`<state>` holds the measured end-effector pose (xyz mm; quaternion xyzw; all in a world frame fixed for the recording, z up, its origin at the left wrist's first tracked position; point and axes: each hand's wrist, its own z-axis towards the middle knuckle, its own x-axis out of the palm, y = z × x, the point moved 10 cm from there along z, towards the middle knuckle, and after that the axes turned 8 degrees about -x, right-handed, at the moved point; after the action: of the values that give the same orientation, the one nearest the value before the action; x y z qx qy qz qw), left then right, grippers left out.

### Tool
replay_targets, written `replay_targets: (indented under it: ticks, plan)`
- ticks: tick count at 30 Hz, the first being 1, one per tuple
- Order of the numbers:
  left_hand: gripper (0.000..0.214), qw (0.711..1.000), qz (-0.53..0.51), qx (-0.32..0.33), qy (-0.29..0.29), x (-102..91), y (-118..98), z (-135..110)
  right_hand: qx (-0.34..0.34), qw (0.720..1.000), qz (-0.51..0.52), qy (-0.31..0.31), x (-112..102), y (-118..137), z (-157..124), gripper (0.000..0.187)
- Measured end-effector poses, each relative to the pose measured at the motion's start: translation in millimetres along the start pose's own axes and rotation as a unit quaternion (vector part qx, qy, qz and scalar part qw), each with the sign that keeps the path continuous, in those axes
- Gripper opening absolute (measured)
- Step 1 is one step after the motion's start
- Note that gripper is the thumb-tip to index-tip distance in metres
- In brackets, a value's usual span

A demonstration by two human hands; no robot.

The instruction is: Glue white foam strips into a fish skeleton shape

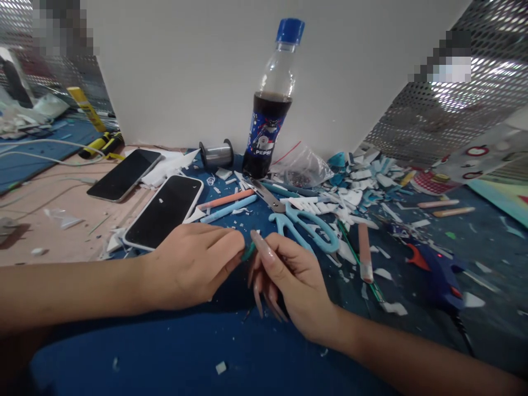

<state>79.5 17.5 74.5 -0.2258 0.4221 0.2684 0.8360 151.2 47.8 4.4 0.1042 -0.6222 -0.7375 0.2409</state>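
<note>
Between my two hands is a small green piece (248, 252), mostly covered by fingers, so its kind does not show. My left hand (198, 264) is closed, its fingertips pinching the piece from the left. From the right, my right hand (289, 280) pinches at the same piece with thumb and forefinger; its other long-nailed fingers curl below. Just beyond the hands lie light-blue-handled scissors (317, 228) with blades spread a little. A white-cased phone (165, 212) lies close behind my left wrist.
A Pepsi bottle (268, 121) stands behind, beside a wire spool (216, 154). White and blue scraps (363, 187) are heaped at back right. A blue glue gun (441, 275) lies right, its cord trailing forward. A dark phone (126, 173) and yellow-handled tools (101, 144) are at left.
</note>
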Motion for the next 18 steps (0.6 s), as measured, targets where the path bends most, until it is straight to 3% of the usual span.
replay_targets:
  ticks: [5,9,13,18]
  plan:
    - [0.022,1.0,-0.021,-0.02,0.003,-2.5,4.7,1.2,-0.019,0.998,0.015,-0.066,-13.0,-1.9,0.5,0.031]
    - [0.021,0.999,-0.035,-0.03,0.023,-0.3,2.9,1.6,0.005,0.999,0.029,-0.017,-2.2,-6.0,1.2,0.037]
    - [0.023,0.993,-0.071,-0.088,0.044,1.1,11.2,1.2,0.019,0.998,0.045,0.029,6.6,-6.6,-1.6,0.038]
    - [0.023,0.988,-0.076,-0.135,0.03,-0.4,29.6,4.6,0.034,0.999,0.027,-0.009,0.9,-8.4,-1.6,0.033]
